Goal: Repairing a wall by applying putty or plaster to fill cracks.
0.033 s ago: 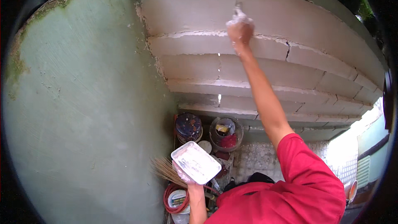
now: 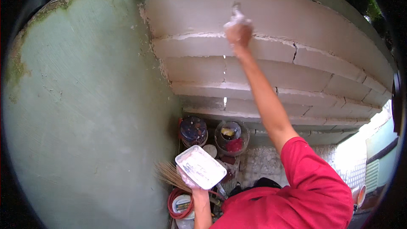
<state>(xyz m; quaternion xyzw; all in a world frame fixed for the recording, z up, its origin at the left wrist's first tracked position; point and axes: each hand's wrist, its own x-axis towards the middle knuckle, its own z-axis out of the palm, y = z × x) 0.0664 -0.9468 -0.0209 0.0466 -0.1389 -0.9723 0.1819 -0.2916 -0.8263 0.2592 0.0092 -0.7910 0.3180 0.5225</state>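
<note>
My left hand, smeared with white paste, is closed on a white rectangular plastic tub and supports it from below and the side. White paste streaks the inside of the tub. Far up, my right hand is also coated in white and closed on a small putty knife, whose short grey tip points up at the block wall. The hand and the tool are smeared by motion, and I cannot tell whether the blade touches the wall. Rough pale mortar lines run between the blocks.
A green plastered wall rises on the left. Below stand a dark paint-spattered bucket and a round basin holding a cup and a red cloth. A twig broom and a red hose lie near the tub.
My right hand with the putty knife has moved a little to the left along the upper wall. The left hand and the tub stay almost where they were.
</note>
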